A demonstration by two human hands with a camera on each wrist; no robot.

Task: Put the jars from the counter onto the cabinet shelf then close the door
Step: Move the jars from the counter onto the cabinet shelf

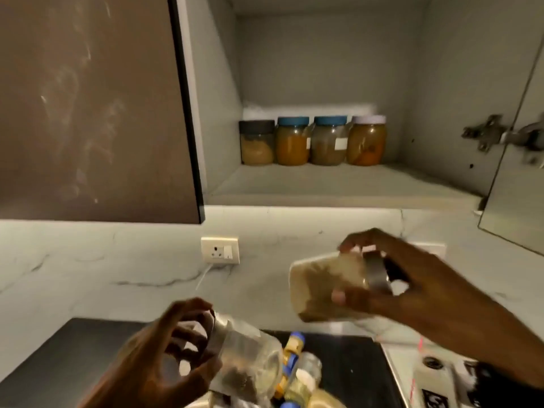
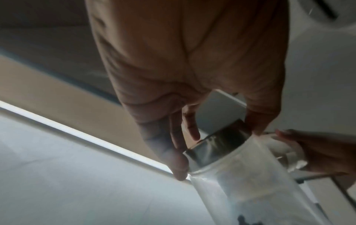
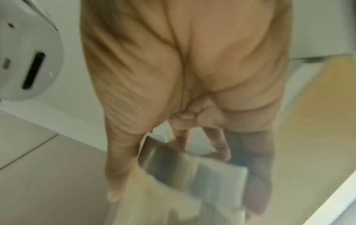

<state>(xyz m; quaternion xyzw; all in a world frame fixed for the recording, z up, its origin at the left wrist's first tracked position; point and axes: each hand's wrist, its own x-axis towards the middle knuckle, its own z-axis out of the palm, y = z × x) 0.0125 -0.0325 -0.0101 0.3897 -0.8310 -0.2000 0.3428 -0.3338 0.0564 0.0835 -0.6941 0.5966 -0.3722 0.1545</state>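
Note:
My left hand grips a clear jar by its silver lid, tilted, low over the counter; dark bits lie in its bottom. In the left wrist view the left hand has its fingertips round that lid above the glass jar. My right hand holds a jar of beige powder on its side by the lidded end, raised below the open cabinet. The right wrist view shows the right hand wrapped round the same jar, blurred. Several filled jars stand at the back of the cabinet shelf.
The cabinet door hangs open at the right on its hinge. A closed brown door is to the left. More jars crowd the dark counter below my hands. A wall socket sits on the backsplash.

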